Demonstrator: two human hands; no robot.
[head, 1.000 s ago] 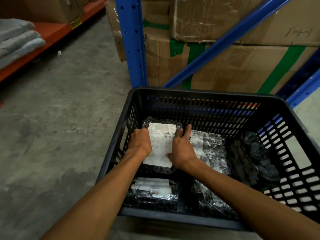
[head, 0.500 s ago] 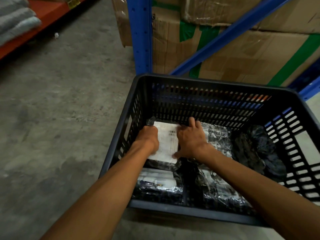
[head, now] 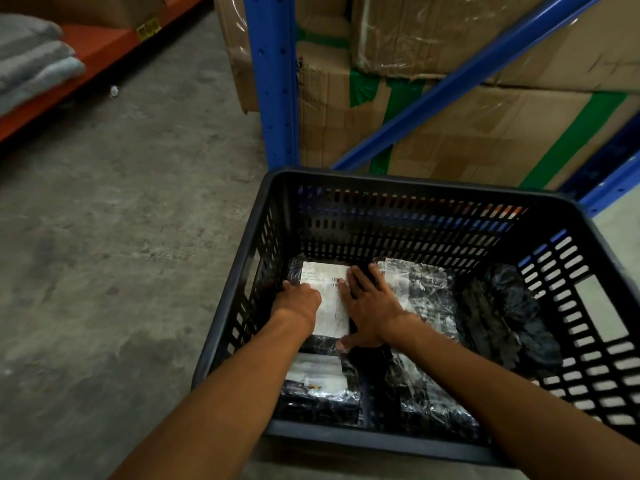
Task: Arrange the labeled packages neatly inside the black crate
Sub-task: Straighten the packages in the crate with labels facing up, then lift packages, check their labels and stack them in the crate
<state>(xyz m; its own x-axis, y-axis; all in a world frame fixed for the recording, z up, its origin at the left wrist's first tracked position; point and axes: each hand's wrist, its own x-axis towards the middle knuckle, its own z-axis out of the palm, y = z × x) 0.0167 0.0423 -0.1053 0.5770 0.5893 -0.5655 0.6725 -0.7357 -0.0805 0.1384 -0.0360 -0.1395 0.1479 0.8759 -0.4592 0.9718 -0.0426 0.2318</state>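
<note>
A black slatted crate [head: 408, 183] stands on the concrete floor. Inside, at its back left corner, lies a dark plastic-wrapped package with a white label [head: 330, 299]. My left hand [head: 296, 301] curls over that package's left edge. My right hand [head: 369, 306] lies flat on its right side, fingers spread, thumb at its near edge. Another labeled package [head: 317, 382] lies in front of it, near the crate's front wall. A shiny wrapped package [head: 420, 296] lies to the right, and a dark bundle [head: 509, 317] fills the right side.
A blue rack upright [head: 273, 81] and diagonal brace [head: 450, 84] stand right behind the crate, with taped cardboard boxes [head: 485, 133] beyond. An orange shelf [head: 86, 50] with folded grey cloths [head: 31, 60] runs along the far left. Concrete floor [head: 121, 220] spreads to the left.
Both hands have pushed the labeled package deeper toward the crate's back left corner. My right hand went from gripping its edge to lying flat on it. The view shifted left.
</note>
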